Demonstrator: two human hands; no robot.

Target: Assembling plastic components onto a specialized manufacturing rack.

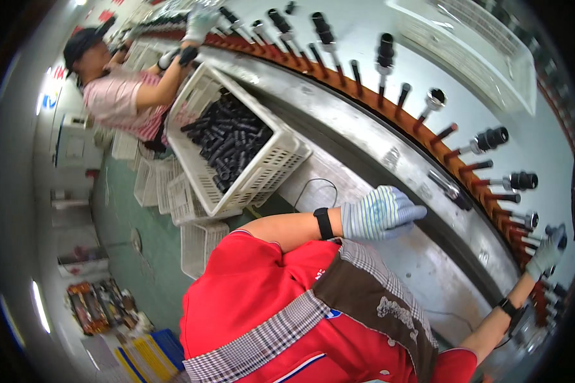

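Observation:
My left hand [382,214], in a striped knit glove, hovers over the metal bench [338,172]. Its fingers reach out to the right, with nothing visible in them. Close to its fingertips, a chrome and black cylindrical part [450,189] lies on the metal ledge. Far to the right, my gloved right hand [546,255] is at the row of upright pins, its fingers closed near a dark tip; what they hold is hard to make out. Chrome parts with black ribbed ends [490,140] sit on several pins, while other pins [444,133] carry slim dark pieces or stand bare.
A white crate [287,150] full of black tubular parts [230,137] stands at the bench's left. Beyond the curved orange pin strip [364,99] lies a clear plastic tray [473,45]. A co-worker [124,96] in a pink striped shirt works farther along; white baskets [198,246] are stacked below.

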